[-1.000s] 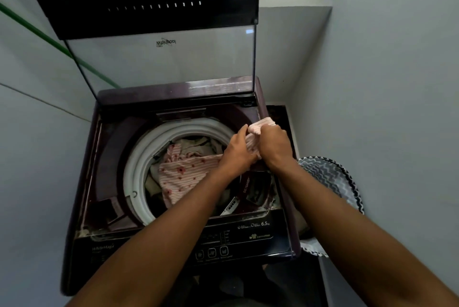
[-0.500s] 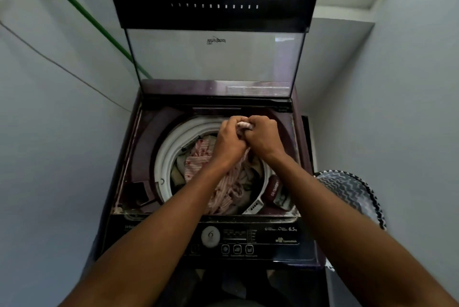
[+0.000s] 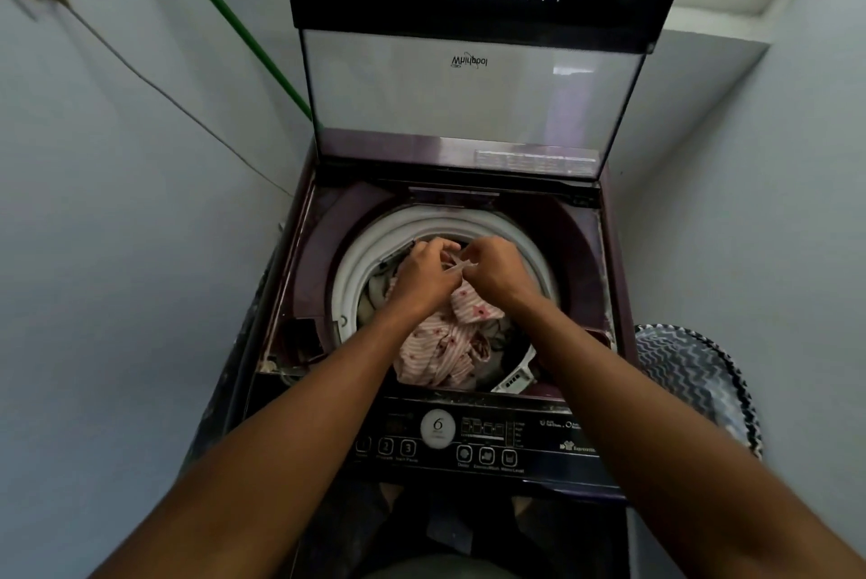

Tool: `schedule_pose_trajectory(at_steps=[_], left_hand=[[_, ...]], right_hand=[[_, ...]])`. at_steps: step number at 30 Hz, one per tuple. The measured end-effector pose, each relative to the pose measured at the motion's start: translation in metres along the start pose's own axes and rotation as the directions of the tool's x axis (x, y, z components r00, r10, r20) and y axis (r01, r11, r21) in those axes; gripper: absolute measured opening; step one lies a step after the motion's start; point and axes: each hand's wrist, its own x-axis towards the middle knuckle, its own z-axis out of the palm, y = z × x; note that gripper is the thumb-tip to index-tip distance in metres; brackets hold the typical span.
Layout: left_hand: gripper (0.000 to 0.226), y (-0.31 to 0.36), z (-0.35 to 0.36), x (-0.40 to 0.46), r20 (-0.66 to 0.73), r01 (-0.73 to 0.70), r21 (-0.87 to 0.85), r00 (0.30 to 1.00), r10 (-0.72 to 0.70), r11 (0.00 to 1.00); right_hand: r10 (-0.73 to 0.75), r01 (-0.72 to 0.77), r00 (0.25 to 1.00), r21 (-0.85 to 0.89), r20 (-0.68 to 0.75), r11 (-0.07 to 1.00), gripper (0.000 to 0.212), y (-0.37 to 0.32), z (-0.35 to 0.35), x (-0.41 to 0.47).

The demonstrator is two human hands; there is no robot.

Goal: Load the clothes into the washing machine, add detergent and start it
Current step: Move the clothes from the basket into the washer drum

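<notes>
Head view shows, nearest to the camera, two bare forearms reaching forward over the control panel (image 3: 468, 438) of the washing machine (image 3: 300, 278). This panel has a round dial and some buttons; no light on it is clear to me.

Behind the panel is the white drum rim (image 3: 375, 245), and inside the drum lies the pink striped garment (image 3: 440, 344) on top of other, darker clothes. One end of it is lifted above the drum. The left hand (image 3: 424, 276) and the right hand (image 3: 499, 269) meet there, each with fingers curled, so both grips are clamped on the same bunched end of the cloth — though exactly how the fingers lie is a little blurred.

Further back the lid (image 3: 468, 86) stands open and upright, and a green pipe (image 3: 234, 20) runs along the wall on the left. On the right side, beside the machine, a patterned laundry basket (image 3: 693, 372) is partly seen.

My judgement of the risks: the cloth is piled high toward the front of the drum, so if it is released there, a fold may hang over the rim and get caught when the lid closes. An uneven heap could also make the drum unbalanced. No detergent is visible — it could be forgotten before starting.
</notes>
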Motion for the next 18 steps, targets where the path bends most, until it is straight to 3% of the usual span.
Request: schedule_pose_trajectory(at_steps=[7, 12, 18], left_hand=[[0.029, 0.005, 0.009, 0.002, 0.014, -0.047, 0.008, 0.999, 0.047, 0.999], [0.026, 0.032, 0.027, 0.003, 0.057, -0.09, -0.021, 0.994, 0.091, 0.996], [0.029, 0.083, 0.069, 0.005, 0.113, -0.197, -0.046, 0.973, 0.202, 0.979]], right_hand=[[0.042, -0.041, 0.999, 0.035, -0.031, 0.999, 0.025, 0.017, -0.009, -0.002], [0.062, -0.054, 0.991, 0.07, -0.119, 0.996, 0.008, 0.043, -0.03, -0.011], [0.131, -0.102, 0.943, 0.109, -0.306, 0.989, 0.015, 0.086, -0.068, -0.023]])
